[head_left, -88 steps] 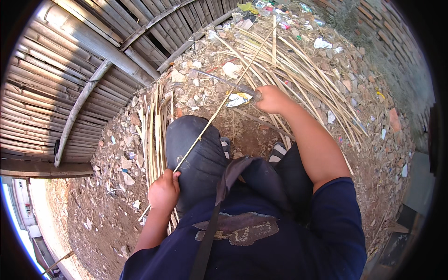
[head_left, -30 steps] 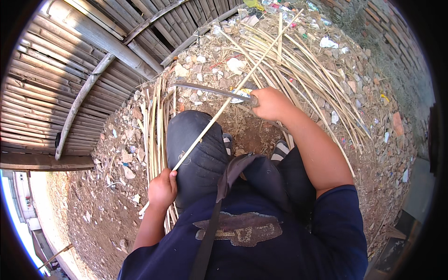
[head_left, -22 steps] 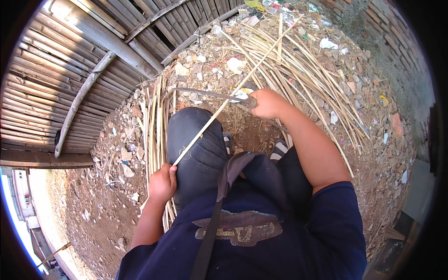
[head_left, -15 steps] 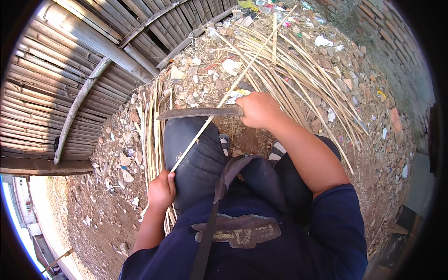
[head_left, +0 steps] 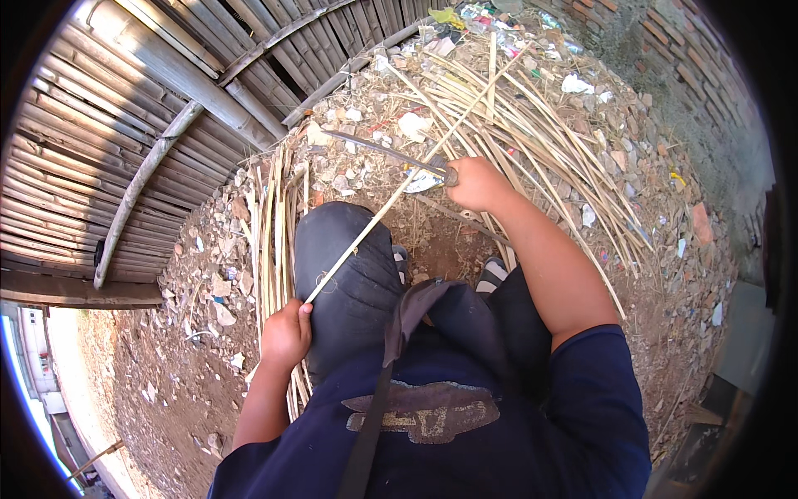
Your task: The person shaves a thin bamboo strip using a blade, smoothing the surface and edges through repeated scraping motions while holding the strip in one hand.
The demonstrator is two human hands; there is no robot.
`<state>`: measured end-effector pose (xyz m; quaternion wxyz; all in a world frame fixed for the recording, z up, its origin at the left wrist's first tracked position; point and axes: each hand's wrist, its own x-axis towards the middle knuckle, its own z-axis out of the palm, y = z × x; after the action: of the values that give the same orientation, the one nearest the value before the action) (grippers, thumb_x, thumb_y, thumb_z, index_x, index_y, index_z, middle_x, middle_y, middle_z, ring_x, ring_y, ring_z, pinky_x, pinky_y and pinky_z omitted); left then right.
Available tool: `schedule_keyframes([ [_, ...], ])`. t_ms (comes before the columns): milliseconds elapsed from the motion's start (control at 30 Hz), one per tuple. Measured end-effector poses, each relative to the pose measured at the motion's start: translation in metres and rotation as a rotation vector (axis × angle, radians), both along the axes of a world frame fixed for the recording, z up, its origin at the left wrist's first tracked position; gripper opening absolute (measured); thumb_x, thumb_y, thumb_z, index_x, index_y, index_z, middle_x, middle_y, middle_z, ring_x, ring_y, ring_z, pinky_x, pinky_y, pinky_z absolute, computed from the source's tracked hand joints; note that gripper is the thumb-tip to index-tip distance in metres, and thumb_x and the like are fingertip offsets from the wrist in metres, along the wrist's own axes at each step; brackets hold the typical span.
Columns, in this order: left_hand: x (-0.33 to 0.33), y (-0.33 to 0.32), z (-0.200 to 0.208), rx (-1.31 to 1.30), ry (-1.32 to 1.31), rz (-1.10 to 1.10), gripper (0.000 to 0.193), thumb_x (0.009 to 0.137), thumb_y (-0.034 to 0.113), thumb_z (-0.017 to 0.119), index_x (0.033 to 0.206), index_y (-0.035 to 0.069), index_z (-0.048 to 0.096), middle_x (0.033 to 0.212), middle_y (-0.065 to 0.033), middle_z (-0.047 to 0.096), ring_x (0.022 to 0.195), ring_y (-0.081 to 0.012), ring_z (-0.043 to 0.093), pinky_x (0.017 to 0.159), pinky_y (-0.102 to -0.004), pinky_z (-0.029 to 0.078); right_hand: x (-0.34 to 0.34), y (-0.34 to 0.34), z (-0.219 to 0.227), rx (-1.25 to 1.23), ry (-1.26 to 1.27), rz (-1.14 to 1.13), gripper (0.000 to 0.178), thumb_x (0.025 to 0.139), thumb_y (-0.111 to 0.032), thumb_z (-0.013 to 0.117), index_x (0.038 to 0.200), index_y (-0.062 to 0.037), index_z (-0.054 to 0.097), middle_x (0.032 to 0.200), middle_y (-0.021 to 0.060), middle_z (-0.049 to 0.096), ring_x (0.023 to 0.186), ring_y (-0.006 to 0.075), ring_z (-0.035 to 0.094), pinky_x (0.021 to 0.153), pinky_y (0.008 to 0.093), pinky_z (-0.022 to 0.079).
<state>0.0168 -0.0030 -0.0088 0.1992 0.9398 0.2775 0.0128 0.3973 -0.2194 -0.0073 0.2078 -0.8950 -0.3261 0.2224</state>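
Fingers of the left hand [head_left: 285,334] pinch the pale strip [head_left: 382,213], which slants forward-right across the left knee [head_left: 332,229]; the right hand [head_left: 478,185], fingers wrapped round the knife [head_left: 378,149], is nearer their crossing.

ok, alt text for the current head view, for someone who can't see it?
A person's left hand grips a long pale strip slanting over the left knee; the right hand holds a long-bladed knife that crosses it in the picture. More strips lie ahead and beside that knee on stony, littered ground, near a bamboo wall.
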Motion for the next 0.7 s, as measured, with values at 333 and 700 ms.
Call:
schedule_keyframes([
  [333,-0.005,0.0,-0.009,0.078,0.016,0.002,0.035,0.107,0.035,0.053,0.088,0.006,0.058,0.069,-0.0245,0.064,0.067,-0.0491,0.064,0.06,-0.0575,0.049,0.003,-0.005,-0.004,-0.013,-0.079,0.085,0.029,0.079,-0.017,0.07,0.106,-0.0078,0.074,0.095,0.0206,0.074,0.09,0.0396,0.071,0.081,0.0482,0.057],
  [700,-0.013,-0.012,0.006,0.072,0.041,0.036,0.036,0.107,0.034,0.051,0.087,0.005,0.056,0.069,-0.0243,0.064,0.066,-0.0482,0.064,0.06,-0.0579,0.049,0.0,-0.014,0.017,0.071,-0.102,0.015,0.033,0.083,-0.022,0.075,0.11,-0.0024,0.072,0.092,0.024,0.072,0.09,0.0384,0.071,0.083,0.0449,0.055],
])
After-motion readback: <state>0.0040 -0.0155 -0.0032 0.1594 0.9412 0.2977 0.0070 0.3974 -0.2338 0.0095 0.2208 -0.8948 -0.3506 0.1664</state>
